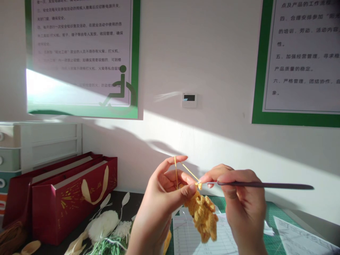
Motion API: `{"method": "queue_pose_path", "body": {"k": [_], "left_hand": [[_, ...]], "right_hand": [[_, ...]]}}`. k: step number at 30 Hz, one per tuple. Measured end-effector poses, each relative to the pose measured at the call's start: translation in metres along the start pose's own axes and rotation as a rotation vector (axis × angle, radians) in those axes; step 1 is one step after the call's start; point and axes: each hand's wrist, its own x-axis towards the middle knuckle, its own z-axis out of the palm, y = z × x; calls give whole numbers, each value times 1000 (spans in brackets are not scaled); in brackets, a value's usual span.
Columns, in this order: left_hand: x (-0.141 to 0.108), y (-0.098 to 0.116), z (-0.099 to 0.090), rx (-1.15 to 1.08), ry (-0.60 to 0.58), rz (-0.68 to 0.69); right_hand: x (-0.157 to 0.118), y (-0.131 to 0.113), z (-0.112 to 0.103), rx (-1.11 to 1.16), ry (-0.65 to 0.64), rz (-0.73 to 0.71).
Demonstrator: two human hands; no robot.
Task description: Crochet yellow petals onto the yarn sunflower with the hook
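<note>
Yellow crochet work (pixel 203 216) hangs below the thumb of my left hand (pixel 166 198), pinched at its top edge. A yellow yarn strand (pixel 190 170) loops over my raised left index finger and runs down to the hook tip. My right hand (pixel 243 202) is closed around a crochet hook (pixel 268 185) with a dark handle, held nearly level and pointing left. The hook's thin metal tip meets a small yellow loop at the top of the work, between both hands.
Red gift bags (pixel 74 194) and a drawer unit (pixel 50 141) stand at the left. White and green yarn pieces (pixel 106 230) lie in front of them. Printed papers (pixel 202 233) rest on a green cutting mat (pixel 273 212). Behind is a wall with framed posters (pixel 135 53).
</note>
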Motion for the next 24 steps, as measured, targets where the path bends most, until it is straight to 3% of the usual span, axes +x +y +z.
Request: {"method": "queue_pose_path", "body": {"k": [8, 13, 19, 24], "left_hand": [[0, 0, -2, -6, 1, 4], [0, 0, -4, -43, -17, -31], [0, 2, -1, -86, 1, -53], [-6, -1, 8, -35, 81, 70]], "right_hand": [[0, 3, -8, -187, -163, -283], [-1, 7, -6, -322, -198, -392], [-4, 8, 3, -342, -123, -376], [-2, 7, 11, -565, -65, -479]]}}
